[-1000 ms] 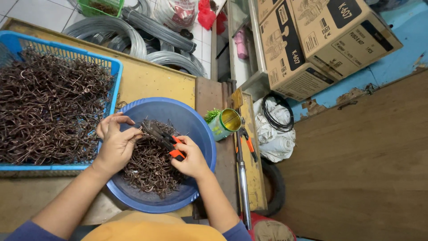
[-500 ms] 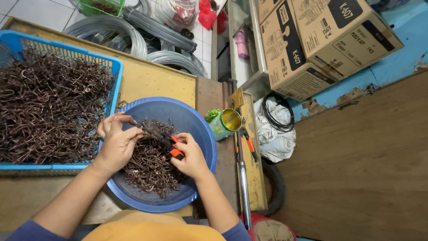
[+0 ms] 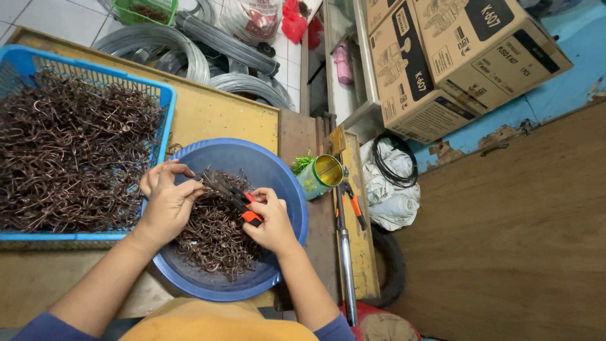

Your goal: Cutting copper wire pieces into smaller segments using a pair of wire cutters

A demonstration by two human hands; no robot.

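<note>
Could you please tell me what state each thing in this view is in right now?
Left hand: grip pinching a wire piece over the bowl.
Right hand: grip shut on pliers.
Pliers: held, nose at the wire piece.
Bowl: partly filled with bent wire.
Basket: heaped with bent wire.
Can: open, upright.
Boxes: closed, stacked.
Wire coils: coiled on the floor.
</note>
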